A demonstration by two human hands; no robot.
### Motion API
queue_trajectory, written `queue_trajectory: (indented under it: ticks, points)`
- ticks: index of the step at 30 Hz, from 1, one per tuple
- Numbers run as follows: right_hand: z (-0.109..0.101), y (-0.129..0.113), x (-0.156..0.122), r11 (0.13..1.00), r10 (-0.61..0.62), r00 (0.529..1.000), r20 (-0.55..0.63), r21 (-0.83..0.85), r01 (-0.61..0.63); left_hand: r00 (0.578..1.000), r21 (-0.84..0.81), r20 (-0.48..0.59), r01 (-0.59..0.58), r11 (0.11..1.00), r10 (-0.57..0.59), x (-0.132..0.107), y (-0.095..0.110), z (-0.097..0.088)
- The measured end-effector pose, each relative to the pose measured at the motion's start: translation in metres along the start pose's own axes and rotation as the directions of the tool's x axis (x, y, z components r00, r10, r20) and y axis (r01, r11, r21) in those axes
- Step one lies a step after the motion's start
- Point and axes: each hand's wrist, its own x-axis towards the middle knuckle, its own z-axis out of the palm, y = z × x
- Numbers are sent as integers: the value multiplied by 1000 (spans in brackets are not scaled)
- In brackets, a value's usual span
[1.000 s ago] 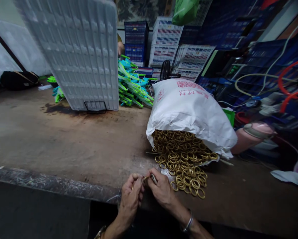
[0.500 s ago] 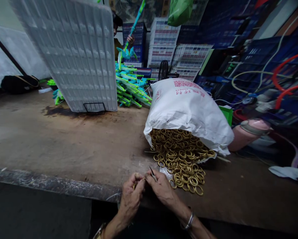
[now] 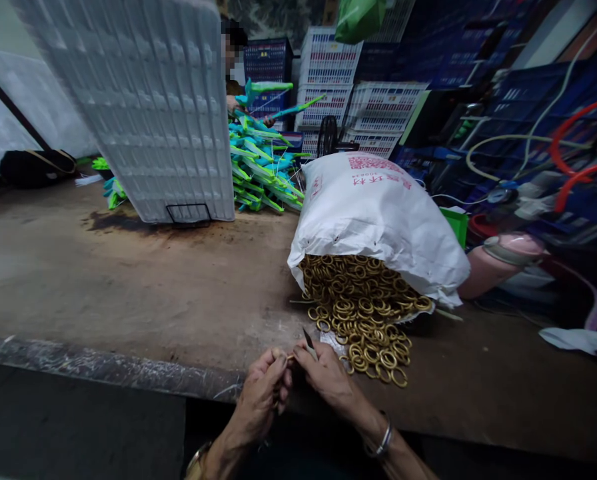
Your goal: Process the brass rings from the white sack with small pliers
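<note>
My left hand is closed in a pinch on a small gold ring at the near edge of the worn wooden table. My right hand meets it, fingers closed on a thin metal blade that points up and away. Just right of my hands lies a heap of gold rings, spilling from the mouth of a white sack with red print that lies on its side.
A white moulded panel leans on a wire stand at the back left. Behind it lie green and blue plastic toys, handled by another person. Stacked crates, a pink bottle, hoses and cables crowd the right.
My hands stay pinched together at the table edge and have barely shifted. The person behind the panel has lowered the long green toy from upright to level.
</note>
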Motion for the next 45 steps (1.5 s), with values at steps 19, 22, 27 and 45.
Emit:
queue_trajectory:
  ticks: [19,22,27,45]
  points:
    - [6,6,-12,712,-124,986,108,-683,164,991,216,-99,-62,974,85,1,-1,-2]
    - [5,7,-12,701,-99,983,152,-690,177,987,260,-78,-116,959,141,0,-2,-5]
    - [0,8,-7,583,-23,999,45,-811,50,994,232,-9,-103,967,108,-16,5,-1]
    - [-30,14,9,404,-96,954,-283,-887,-222,988,-346,128,122,930,-82,-6,12,-13]
